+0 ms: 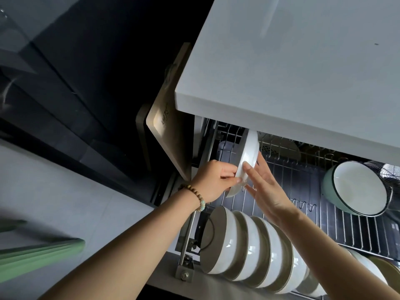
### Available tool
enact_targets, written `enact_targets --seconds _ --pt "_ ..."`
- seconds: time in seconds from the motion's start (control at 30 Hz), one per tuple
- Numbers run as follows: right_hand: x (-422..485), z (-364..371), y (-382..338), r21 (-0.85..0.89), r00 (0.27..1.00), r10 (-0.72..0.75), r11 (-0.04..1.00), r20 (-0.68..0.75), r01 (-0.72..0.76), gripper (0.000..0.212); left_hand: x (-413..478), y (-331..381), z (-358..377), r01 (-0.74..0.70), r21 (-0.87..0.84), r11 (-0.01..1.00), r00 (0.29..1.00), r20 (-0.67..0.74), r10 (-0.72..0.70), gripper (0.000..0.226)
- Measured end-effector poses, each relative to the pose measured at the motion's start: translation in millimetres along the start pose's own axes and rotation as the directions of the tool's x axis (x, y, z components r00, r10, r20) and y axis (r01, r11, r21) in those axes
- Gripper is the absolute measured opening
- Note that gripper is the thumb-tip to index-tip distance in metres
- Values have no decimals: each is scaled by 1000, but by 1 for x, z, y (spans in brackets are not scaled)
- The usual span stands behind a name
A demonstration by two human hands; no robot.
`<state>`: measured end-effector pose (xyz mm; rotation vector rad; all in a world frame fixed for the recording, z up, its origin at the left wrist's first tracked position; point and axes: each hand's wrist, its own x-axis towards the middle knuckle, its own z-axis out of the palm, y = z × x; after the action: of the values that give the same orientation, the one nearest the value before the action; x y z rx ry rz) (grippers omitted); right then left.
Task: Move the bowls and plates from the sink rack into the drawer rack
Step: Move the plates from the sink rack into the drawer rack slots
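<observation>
White plate (246, 161) stood on edge over the wire drawer rack (303, 180), upper rim tucked just under the grey countertop (303, 72) lip, so little headroom above. To its left, the rack's side frame & a wooden cutting board (166, 131) were close by; to its right, bare wire ran open toward a green bowl (357, 189) lying on its side, well apart. Near edge of the rack was filled w/ a row of white bowls (249, 245) on edge.

Left hand (214, 182), bead bracelet (192, 195) at the wrist, had fingers curled narrow, pinching the plate's lower rim. Right hand (266, 187) was open, fingers straight & loosely spread, thumb on the near face, others behind the plate.

Plate's long axis ran from lower left up to upper right, leaning slightly; face pointed right toward the open wire.
</observation>
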<state>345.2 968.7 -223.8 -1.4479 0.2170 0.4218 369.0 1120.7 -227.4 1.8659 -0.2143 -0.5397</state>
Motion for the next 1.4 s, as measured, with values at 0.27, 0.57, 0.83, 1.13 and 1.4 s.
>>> enact_targets --seconds 0.27,0.57,0.83,1.13,1.4 --pt "20 -9 2 17 999 31 999 -14 -30 34 12 1 5 23 56 998 998 -68 -19 18" --pt "28 -22 6 40 993 112 993 -38 -110 31 25 3 5 95 30 995 995 -11 -95 17" --pt "0 -30 -6 43 985 167 985 -41 -165 82 6 23 4 193 22 981 977 -99 -190 35" --pt "-160 -120 -65 -242 957 155 946 -246 -215 77 -58 123 41 66 436 898 998 -26 -61 55" --pt "-356 -283 -112 -489 833 -9 813 -553 -316 65 -61 265 202 -344 627 699 922 368 123 66"
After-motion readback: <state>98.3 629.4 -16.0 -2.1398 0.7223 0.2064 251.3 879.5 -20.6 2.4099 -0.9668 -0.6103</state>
